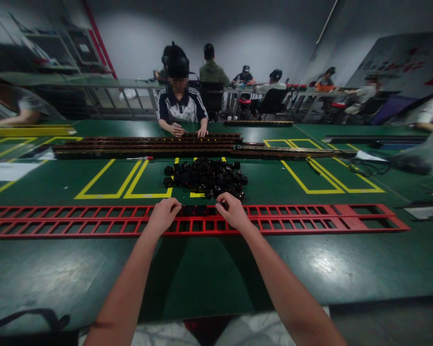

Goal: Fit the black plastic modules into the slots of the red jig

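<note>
Two long red slotted racks [75, 220] lie side by side across the green table in front of me. My left hand [163, 215] rests on the far rack with its fingers curled over a slot; what they grip is hidden. My right hand [234, 211] is curled the same way a little to the right, pinching near a small black part. Between the hands, several black parts [197, 210] sit in the far rack's slots. Just beyond lies a heap of loose black parts [205, 178].
Dark long racks [147, 145] lie stacked across the table's far side, where a seated person [181, 103] works on them. Yellow outlines [122, 180] mark the green surface. More people sit at tables behind. A white sheet [7, 170] lies at the left.
</note>
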Demonstrator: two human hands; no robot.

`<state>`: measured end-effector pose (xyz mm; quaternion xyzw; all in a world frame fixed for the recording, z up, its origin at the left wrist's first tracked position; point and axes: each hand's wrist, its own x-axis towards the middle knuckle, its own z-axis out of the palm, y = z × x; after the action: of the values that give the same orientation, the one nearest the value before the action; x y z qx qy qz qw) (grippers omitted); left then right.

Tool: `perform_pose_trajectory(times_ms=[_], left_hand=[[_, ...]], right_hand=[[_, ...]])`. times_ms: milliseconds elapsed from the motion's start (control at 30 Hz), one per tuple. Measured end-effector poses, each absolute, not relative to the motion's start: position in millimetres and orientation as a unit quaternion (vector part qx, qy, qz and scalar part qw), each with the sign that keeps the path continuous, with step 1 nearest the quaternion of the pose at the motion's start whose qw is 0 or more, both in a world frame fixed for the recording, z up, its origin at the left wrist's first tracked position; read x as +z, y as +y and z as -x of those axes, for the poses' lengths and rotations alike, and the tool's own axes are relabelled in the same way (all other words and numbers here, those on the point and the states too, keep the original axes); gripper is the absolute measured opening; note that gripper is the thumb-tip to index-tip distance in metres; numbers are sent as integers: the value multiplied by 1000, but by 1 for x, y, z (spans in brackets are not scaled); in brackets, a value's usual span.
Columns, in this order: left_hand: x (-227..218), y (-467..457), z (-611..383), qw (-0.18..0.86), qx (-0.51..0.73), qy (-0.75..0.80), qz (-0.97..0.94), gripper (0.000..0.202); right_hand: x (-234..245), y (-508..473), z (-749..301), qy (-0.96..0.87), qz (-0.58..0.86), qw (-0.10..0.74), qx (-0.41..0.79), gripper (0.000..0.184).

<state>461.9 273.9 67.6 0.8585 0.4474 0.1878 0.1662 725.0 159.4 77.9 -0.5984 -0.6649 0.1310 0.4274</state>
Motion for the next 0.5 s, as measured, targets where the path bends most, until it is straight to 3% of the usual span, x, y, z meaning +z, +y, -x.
perform_pose_trajectory(times_ms=[333,500], left_hand=[[68,256,-465,125,204,443,-864,31],[67,250,-468,141,213,354,-900,40]], right_hand=[[73,162,-725,-702,550,432,134,3],[72,160,-724,-705,557,421,127,5]])
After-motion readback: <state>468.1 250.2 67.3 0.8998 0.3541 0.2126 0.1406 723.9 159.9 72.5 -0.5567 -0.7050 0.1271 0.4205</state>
